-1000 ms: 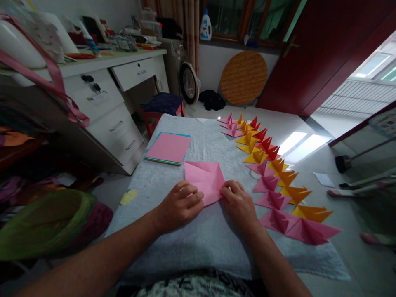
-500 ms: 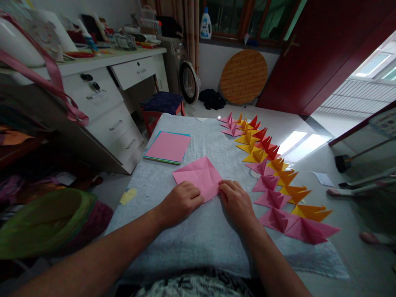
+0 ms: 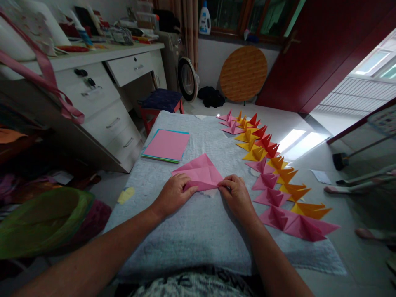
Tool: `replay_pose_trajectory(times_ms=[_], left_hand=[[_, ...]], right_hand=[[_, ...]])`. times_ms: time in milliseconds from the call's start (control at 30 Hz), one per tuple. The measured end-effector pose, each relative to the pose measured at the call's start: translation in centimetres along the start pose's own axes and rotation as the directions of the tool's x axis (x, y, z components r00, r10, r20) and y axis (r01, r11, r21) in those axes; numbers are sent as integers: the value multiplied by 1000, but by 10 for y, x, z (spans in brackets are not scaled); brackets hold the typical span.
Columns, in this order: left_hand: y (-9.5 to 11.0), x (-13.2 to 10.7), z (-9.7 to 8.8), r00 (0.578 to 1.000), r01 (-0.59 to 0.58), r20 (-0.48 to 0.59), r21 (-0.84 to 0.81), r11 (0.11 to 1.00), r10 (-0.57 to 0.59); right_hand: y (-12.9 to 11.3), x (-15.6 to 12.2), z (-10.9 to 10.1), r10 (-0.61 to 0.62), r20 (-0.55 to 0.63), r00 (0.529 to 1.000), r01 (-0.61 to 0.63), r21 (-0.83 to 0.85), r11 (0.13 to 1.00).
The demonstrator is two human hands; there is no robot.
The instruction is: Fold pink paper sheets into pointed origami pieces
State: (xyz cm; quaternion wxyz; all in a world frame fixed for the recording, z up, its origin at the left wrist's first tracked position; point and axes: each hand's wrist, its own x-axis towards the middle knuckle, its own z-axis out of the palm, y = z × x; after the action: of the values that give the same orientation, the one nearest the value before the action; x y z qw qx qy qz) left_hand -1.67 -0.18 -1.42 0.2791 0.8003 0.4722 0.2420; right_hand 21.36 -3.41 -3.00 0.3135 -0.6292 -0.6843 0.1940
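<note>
A pink sheet of origami paper (image 3: 201, 171), marked with creases, lies on the cloth-covered table (image 3: 185, 235). Its near edge is lifted and folded up between my hands. My left hand (image 3: 177, 192) holds the paper's left near side, the thumb under the raised edge and the fingers on top. At the right corner my right hand (image 3: 235, 192) pinches the paper between thumb and fingers. Beyond and to the left rests a stack of square paper (image 3: 167, 145), pink on top. Along the right side stand rows of folded paper cranes (image 3: 272, 198) in pink, yellow and red.
To the left are a white desk with drawers (image 3: 102, 107) and a green-lined bin (image 3: 46, 222). A stool (image 3: 161, 103) stands past the table's far left corner. Farther back are a washing machine with its door open (image 3: 187, 79) and a round wooden board (image 3: 243, 74).
The near corner of the pink paper has been raised and folded away from me. My left hand has shifted slightly left and forward; my right hand keeps its grip on the right corner.
</note>
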Motion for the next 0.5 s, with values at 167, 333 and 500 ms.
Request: replay_pose_trajectory(times_ms=[167,333,500], left_hand=[[1,-2,2,992,123,-21,28,992,-122],[0,-5,3,976,202,-72,-77,976,-207],[0,-5,2,973,198,-107,-52,979,-202]], right_hand=[[-1,4,-1,54,25,998,-54,-7,999],[-2,5,0,60,14,998,-59,-52,997],[-3,6,2,66,12,998,-64,-101,993]])
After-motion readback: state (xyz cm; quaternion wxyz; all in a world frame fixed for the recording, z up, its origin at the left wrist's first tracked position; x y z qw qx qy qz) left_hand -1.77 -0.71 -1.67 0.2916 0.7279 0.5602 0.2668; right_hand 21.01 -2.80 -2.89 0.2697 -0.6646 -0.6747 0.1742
